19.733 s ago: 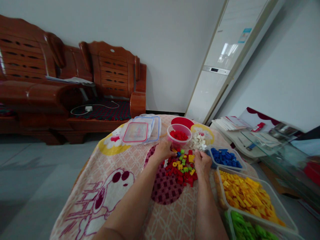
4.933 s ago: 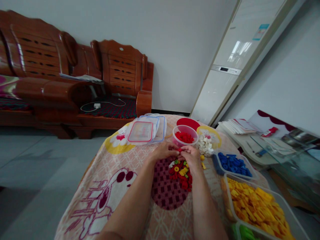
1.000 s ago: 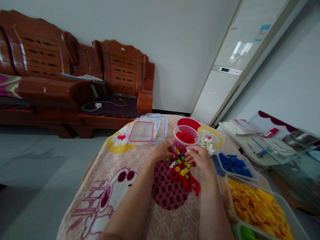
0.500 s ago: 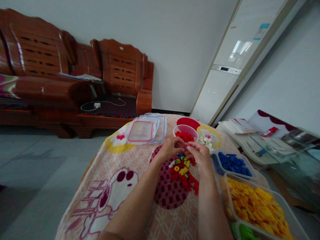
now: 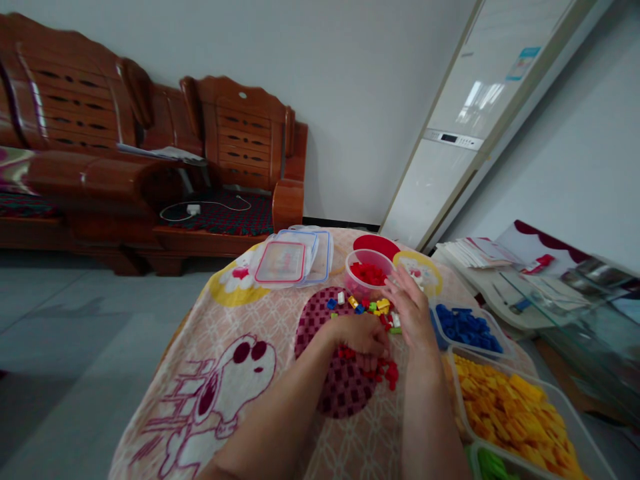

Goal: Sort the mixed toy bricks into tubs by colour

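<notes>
My left hand (image 5: 363, 340) reaches down onto a loose heap of red toy bricks (image 5: 389, 373) on the table, fingers curled together with their tips against the bricks. Whatever lies between those fingers is hidden. My right hand (image 5: 411, 308) is raised with its fingers stretched out, beside a round pink tub (image 5: 356, 287) that holds red bricks (image 5: 369, 273). Between the tub and my left hand lie several mixed bricks in yellow, blue, white and green, among them a yellow brick (image 5: 383, 305), a white one (image 5: 341, 298) and a blue one (image 5: 332, 304).
Right of my arm stand a box of blue bricks (image 5: 469, 328), a large box of yellow bricks (image 5: 515, 407) and a box of green bricks (image 5: 495, 465). Clear lids (image 5: 283, 261) lie stacked at the back left, and a red lid (image 5: 376, 245) behind the tub. A patterned cloth (image 5: 200, 347) covers the table.
My hands were together in front of the tub and have parted. The left has dropped onto the red heap; the right has opened. The mixed bricks are now spread farther back, nearer the tub.
</notes>
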Demonstrator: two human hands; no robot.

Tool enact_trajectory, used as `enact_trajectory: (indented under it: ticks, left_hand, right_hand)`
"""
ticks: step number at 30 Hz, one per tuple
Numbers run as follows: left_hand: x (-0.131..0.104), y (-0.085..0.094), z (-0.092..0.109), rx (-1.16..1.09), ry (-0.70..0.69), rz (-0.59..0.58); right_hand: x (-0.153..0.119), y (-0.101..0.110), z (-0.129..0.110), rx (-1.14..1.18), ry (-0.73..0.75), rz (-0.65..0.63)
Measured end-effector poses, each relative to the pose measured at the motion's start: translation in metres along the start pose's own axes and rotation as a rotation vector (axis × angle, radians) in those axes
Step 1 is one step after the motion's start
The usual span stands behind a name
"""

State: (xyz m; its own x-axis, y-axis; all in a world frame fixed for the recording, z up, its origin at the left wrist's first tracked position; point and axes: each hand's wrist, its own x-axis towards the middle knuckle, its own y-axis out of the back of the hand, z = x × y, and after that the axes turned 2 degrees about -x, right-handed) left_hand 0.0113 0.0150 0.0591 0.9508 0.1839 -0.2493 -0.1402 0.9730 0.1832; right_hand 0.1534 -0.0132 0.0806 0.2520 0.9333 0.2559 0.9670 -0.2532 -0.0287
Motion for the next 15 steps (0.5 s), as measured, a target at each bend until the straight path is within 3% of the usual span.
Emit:
enact_trajectory:
  ticks: [5,7,10,12,15]
  left_hand:
    - [0.019,-0.025,0.011,0.144,-0.001,-0.209]
    - [0.026,-0.034,0.015,0.229,0.023,-0.236]
    - [0.031,-0.043,0.019,0.342,0.165,-0.236]
    - [0.031,-0.045,0.022,0.476,0.175,-0.131]
    - [0.022,-0.041,0.027,0.741,0.107,0.181]
  right_hand:
    - [0.0,0.014,-0.013,-0.028,0.005,0.03]
    - [0.0,0.016,-0.014,-0.048,0.003,0.047]
    - [0.0,0.016,-0.012,-0.059,-0.008,0.062]
    - [0.0,0.015,-0.011,-0.046,-0.013,0.07]
    - [0.0,0.013,-0.01,-0.02,-0.014,0.077]
